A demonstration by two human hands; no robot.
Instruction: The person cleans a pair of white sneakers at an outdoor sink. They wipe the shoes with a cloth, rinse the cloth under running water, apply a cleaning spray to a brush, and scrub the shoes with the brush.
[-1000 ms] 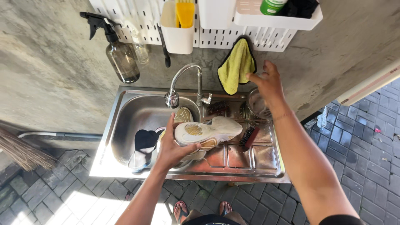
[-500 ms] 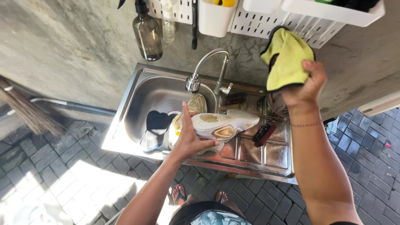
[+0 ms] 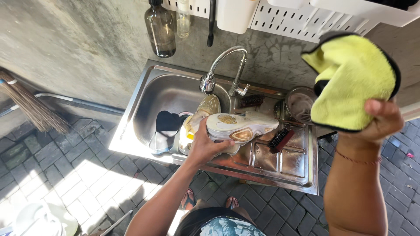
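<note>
The left hand (image 3: pixel 205 146) is curled around the heel end of a white sneaker (image 3: pixel 240 128), gripping it sole-up over the sink's edge; the sole is pale rubber with tan patches, smooth and moulded, tapering to a rounded toe that points right over the drainboard; the right hand (image 3: pixel 379 121) is raised near the camera, thumb and fingers pinched on the lower edge of a yellow cloth (image 3: pixel 352 81), a fluffy microfibre square bound with a thin black border, hanging crumpled and folded on itself; the cloth hides part of the white perforated rack (image 3: pixel 288 17) on the wall behind it; below lies a stainless steel sink (image 3: pixel 144 102) with one rounded basin and a ribbed drainboard of square panels, dull and water-stained; in the basin rest a second shoe (image 3: pixel 205 109), sole-up with an olive tread, and two dark insoles (image 3: pixel 164 126), flat and foot-shaped; a curved metal tap (image 3: pixel 223 65) with a coiled flexible neck rises from the back rim; on the drainboard lie one scrub brush (image 3: pixel 281 140) with black bristles and a reddish back, beside the sneaker's toe, and one round glass bowl (image 3: pixel 301 104) further back; one amber glass bottle (image 3: pixel 160 28) hangs against the rough grey concrete wall; one straw broom (image 3: pixel 28 102) leans at the left; grey paving bricks cover the ground.
</note>
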